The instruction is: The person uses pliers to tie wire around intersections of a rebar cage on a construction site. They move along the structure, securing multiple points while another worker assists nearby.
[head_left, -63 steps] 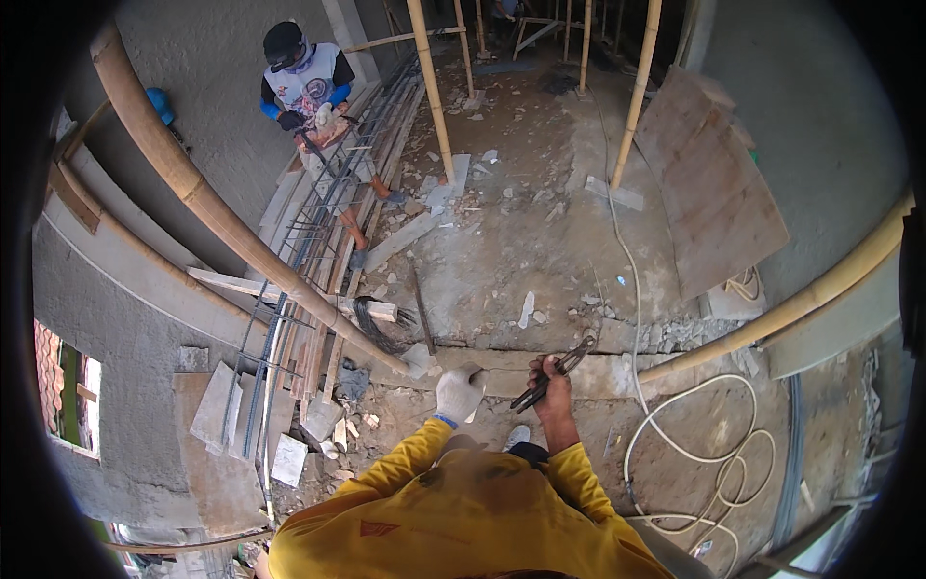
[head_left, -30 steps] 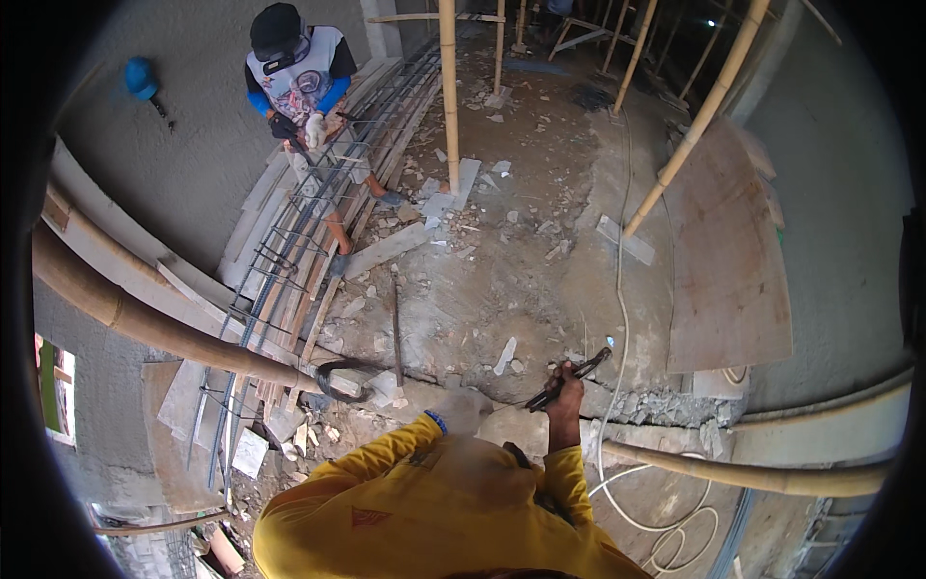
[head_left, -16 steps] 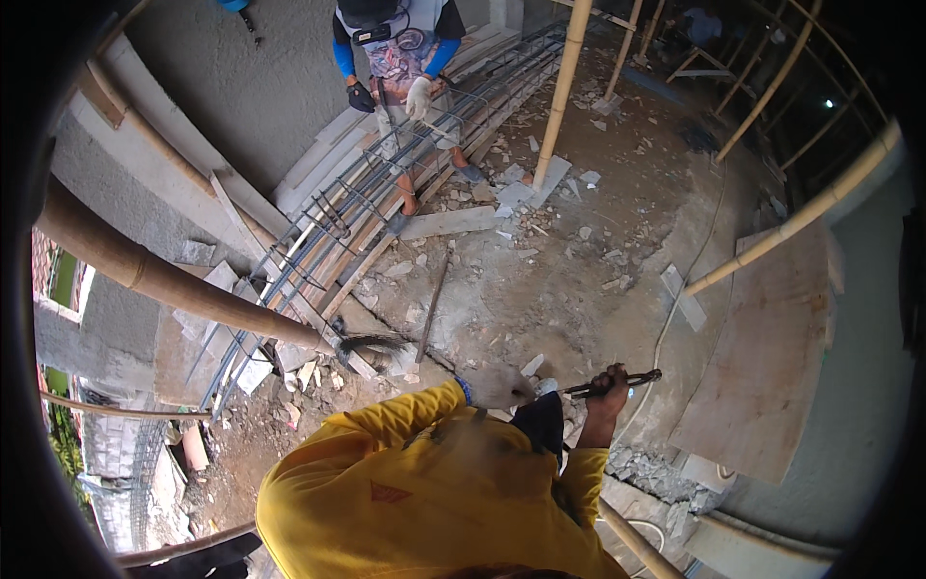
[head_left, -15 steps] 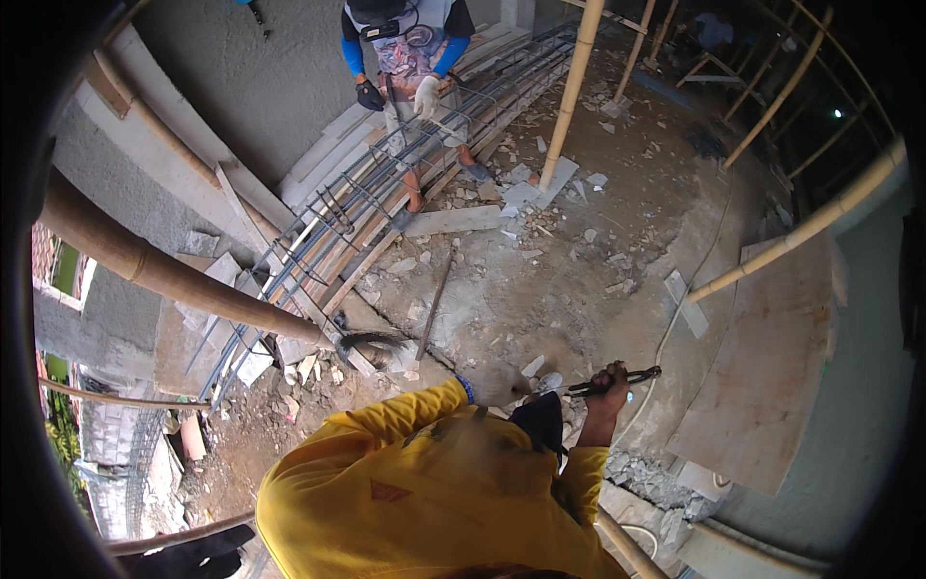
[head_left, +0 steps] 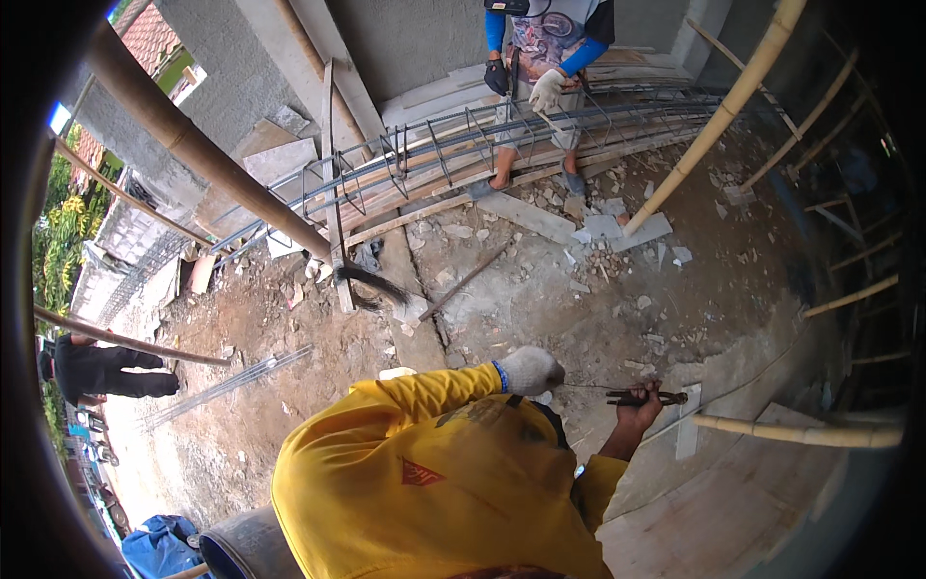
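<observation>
My left hand (head_left: pixel 533 372), in a pale glove, is closed in a fist in front of my yellow sleeve. A thin dark wire (head_left: pixel 586 386) stretches from it toward my right hand (head_left: pixel 640 409). Bare fingers of the right hand wrap around dark metal pincers (head_left: pixel 675 398), whose handles point left and whose head points right. Whether the wire touches the pincers, I cannot tell. Both hands are held above the rubble-strewn ground, apart from each other.
Ahead, a co-worker's gloved hands (head_left: pixel 547 89) are at a long rebar cage (head_left: pixel 434 145) lying by planks. Bamboo poles (head_left: pixel 719 116) slant across both sides. A rod (head_left: pixel 468 280) lies on the ground. Another person (head_left: pixel 106 367) is bent over at far left, beyond thin bars (head_left: pixel 231 386).
My view has swung left, bringing in the second person, a blue tarp and a drum. The wire between my hands now shows. Both hands keep their grips.
</observation>
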Demonstrator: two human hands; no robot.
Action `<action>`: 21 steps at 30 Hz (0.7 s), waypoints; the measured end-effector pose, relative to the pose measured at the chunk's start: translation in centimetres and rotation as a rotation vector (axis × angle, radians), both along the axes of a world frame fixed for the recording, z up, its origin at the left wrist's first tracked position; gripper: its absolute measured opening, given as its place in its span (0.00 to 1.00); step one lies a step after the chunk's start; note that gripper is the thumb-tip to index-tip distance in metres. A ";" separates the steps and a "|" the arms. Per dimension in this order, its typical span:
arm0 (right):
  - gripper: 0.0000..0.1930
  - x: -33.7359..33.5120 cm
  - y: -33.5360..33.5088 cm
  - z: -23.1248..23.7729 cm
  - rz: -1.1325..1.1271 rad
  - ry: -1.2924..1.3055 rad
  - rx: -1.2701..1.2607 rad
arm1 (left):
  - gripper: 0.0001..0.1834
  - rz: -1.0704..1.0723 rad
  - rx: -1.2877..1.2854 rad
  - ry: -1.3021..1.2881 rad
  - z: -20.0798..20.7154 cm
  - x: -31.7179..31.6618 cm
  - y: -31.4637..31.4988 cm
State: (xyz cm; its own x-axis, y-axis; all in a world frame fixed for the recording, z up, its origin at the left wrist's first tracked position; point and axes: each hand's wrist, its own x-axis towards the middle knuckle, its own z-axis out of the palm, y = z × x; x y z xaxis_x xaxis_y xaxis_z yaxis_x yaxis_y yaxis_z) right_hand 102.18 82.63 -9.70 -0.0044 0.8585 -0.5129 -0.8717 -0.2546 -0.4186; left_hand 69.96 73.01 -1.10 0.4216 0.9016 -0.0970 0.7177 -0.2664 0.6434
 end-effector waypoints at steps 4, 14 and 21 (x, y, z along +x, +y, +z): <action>0.04 5.0 3.1 0.6 0.117 -0.199 0.054 | 0.07 0.267 0.038 0.144 0.1 4.8 4.5; 0.04 10.3 11.0 -1.0 0.200 -0.056 0.016 | 0.11 0.104 -0.055 0.032 0.6 9.8 7.8; 0.05 10.1 15.5 -2.3 0.151 -0.334 -0.004 | 0.10 0.161 0.130 -0.206 0.3 8.6 13.3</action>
State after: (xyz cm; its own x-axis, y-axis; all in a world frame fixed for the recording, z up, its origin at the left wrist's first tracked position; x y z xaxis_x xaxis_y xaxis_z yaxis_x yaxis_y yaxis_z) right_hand 112.32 98.10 -12.04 0.0371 0.8587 -0.5111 -0.6396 -0.3726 -0.6724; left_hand 78.57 86.33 -0.82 0.2710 0.9577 0.0969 0.6152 -0.2498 0.7478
